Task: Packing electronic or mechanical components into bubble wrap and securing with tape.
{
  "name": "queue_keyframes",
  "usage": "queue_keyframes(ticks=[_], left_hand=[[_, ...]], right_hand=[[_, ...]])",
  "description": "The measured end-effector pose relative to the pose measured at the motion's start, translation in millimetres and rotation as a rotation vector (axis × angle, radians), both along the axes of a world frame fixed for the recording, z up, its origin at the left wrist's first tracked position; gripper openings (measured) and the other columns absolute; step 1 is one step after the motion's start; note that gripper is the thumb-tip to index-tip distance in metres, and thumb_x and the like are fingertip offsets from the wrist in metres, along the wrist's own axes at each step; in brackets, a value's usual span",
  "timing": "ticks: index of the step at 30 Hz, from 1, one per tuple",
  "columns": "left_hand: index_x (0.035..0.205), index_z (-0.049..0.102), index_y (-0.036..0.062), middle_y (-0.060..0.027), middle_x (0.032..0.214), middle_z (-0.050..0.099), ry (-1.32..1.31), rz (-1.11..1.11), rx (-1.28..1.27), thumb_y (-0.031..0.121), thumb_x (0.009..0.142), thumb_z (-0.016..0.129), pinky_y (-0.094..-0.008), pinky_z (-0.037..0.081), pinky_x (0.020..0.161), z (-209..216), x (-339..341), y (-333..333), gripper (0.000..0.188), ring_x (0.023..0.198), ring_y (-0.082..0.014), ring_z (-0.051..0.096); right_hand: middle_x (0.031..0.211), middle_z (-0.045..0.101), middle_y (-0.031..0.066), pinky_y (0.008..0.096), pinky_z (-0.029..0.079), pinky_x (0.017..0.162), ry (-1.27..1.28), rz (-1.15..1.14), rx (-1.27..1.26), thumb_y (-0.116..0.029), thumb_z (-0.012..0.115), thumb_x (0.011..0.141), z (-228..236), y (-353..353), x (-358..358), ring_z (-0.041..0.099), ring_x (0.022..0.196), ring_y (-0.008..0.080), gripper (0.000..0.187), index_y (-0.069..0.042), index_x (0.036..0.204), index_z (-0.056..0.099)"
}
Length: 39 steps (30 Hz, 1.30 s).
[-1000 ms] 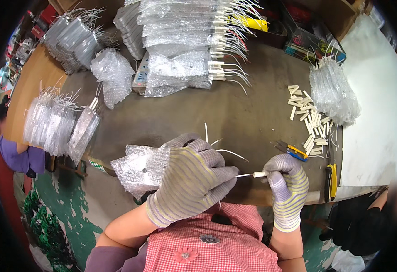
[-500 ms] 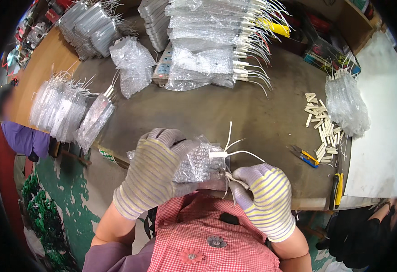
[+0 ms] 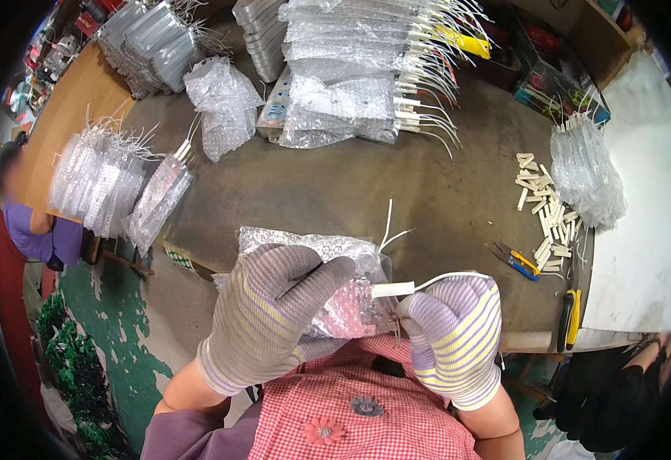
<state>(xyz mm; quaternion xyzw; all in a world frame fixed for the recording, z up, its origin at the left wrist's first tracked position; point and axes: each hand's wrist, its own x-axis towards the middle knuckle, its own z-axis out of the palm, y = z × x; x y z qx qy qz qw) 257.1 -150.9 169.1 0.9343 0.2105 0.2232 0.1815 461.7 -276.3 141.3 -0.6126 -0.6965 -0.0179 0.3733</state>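
In front of my apron lies a clear bubble-wrap pouch (image 3: 351, 303), pinkish where the apron shows through. My left hand (image 3: 274, 310), in a striped knit glove, grips the pouch at its left side, thumb below and fingers over the top. From the pouch's right end stick out a white ceramic sleeve (image 3: 393, 289) and thin white wires (image 3: 388, 230). My right hand (image 3: 454, 326), gloved alike, is closed in a pinch on wires just right of the sleeve; one wire curves over its fingers. Its fingertips partly hide what they pinch.
A tall stack of wrapped pieces (image 3: 343, 100) stands at the back, with more wrapped bundles (image 3: 98, 180) at left and right (image 3: 585, 172). Loose white sleeves (image 3: 550, 218), snips (image 3: 519, 264) and yellow-handled pliers (image 3: 569, 318) lie at right. A person (image 3: 32, 222) sits far left.
The pouch's top edge now shows above my left hand, whose fingers have shifted right. The sleeve has tilted and moved slightly right and down, and my right hand has closed in beside it.
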Motion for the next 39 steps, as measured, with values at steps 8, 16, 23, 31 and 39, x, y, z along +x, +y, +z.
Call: queue_keyframes(ticks=[8, 16, 23, 31, 39], left_hand=[[0.131, 0.067, 0.007, -0.0188, 0.109, 0.064, -0.001, -0.043, -0.237, 0.027, 0.06, 0.089, -0.0446, 0.056, 0.087, 5.9, 2.9, 0.7, 0.077, 0.097, -0.0369, 0.066], [0.132, 0.066, 0.0064, -0.0198, 0.113, 0.064, 0.176, 0.055, -0.219, 0.027, 0.057, 0.09, -0.0437, 0.056, 0.086, 14.6, 13.5, -10.4, 0.081, 0.099, -0.0362, 0.066], [0.131, 0.065, 0.007, -0.0178, 0.116, 0.065, 0.134, -0.015, -0.075, 0.031, 0.058, 0.088, -0.0467, 0.054, 0.09, 12.9, 20.8, 1.1, 0.081, 0.107, -0.0373, 0.063], [0.134, 0.062, 0.0029, -0.0221, 0.125, 0.061, 0.115, 0.2, -0.049, 0.013, 0.064, 0.087, -0.0425, 0.049, 0.102, -0.6, 29.8, 108.1, 0.075, 0.114, -0.0367, 0.061], [0.133, 0.064, 0.0058, -0.023, 0.13, 0.058, 0.288, 0.187, 0.001, 0.016, 0.069, 0.085, -0.0459, 0.042, 0.109, -49.6, 8.7, 137.8, 0.068, 0.12, -0.04, 0.055]], right_hand=[[0.082, 0.066, 0.0074, 0.0403, 0.049, 0.073, 0.329, 0.061, -0.202, -0.026, 0.08, 0.079, 18.7, -4.1, 26.2, 0.064, 0.074, 0.0307, 0.024, -0.013, 0.1, 0.078], [0.09, 0.07, 0.0116, 0.0421, 0.053, 0.08, 0.528, 0.204, -0.167, -0.017, 0.078, 0.086, 18.5, -2.9, 34.6, 0.068, 0.089, 0.034, 0.023, -0.008, 0.107, 0.074], [0.092, 0.071, 0.0132, 0.0392, 0.054, 0.079, 0.663, 0.188, -0.109, -0.013, 0.077, 0.088, 16.4, -4.8, 39.2, 0.069, 0.088, 0.031, 0.017, -0.002, 0.099, 0.071], [0.101, 0.07, 0.0161, 0.0429, 0.054, 0.087, -0.087, -0.722, -0.156, -0.013, 0.073, 0.087, -35.7, 6.0, 213.7, 0.067, 0.094, 0.0345, 0.021, -0.006, 0.107, 0.072], [0.103, 0.068, 0.0118, 0.0456, 0.052, 0.088, -0.33, -0.504, -0.363, -0.015, 0.076, 0.082, -39.0, 36.7, 200.7, 0.066, 0.098, 0.0347, 0.018, -0.012, 0.1, 0.075]])
